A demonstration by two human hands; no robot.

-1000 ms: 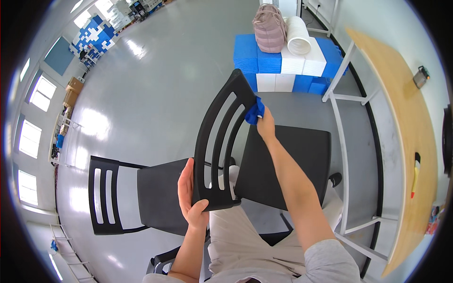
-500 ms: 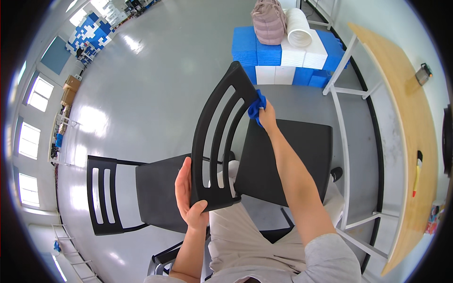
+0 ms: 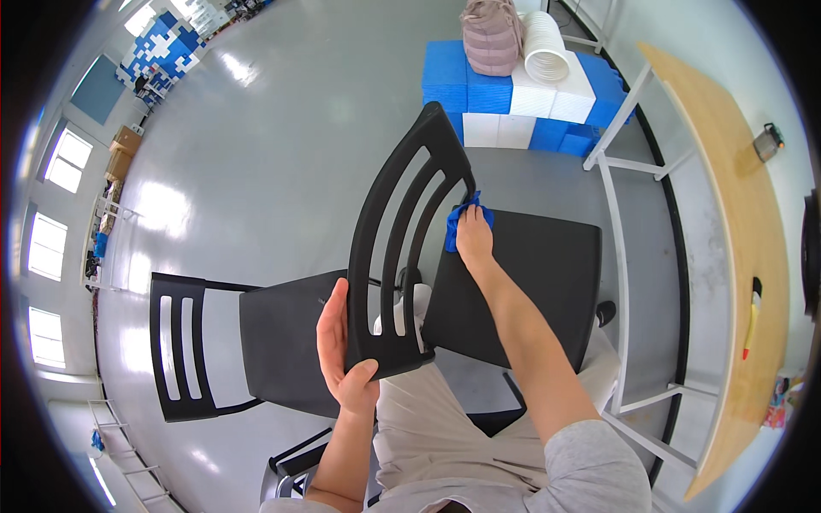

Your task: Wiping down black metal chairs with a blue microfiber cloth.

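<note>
A black chair (image 3: 539,278) with a slotted backrest (image 3: 371,239) stands right in front of me, its seat on the right. My left hand (image 3: 349,355) grips the near lower corner of this backrest, thumb on one face and fingers on the other. In my right hand (image 3: 474,239) is a crumpled blue cloth (image 3: 453,229), bunched under the fingers. The cloth touches the far side of the chair, where the backrest's post comes down by the seat's far left corner. Part of it is hidden by the hand.
A second black chair (image 3: 286,342) stands to the left, its seat reaching behind my left hand. On the right runs a wooden table (image 3: 757,231) with white legs, holding a bottle (image 3: 768,142) and a yellow-handled tool (image 3: 753,321). Blue and white blocks (image 3: 487,96) carry a pink backpack (image 3: 493,38).
My right hand has slid the cloth toward me, from the backrest's far edge down to its post near the seat. My left hand keeps its grip on the corner.
</note>
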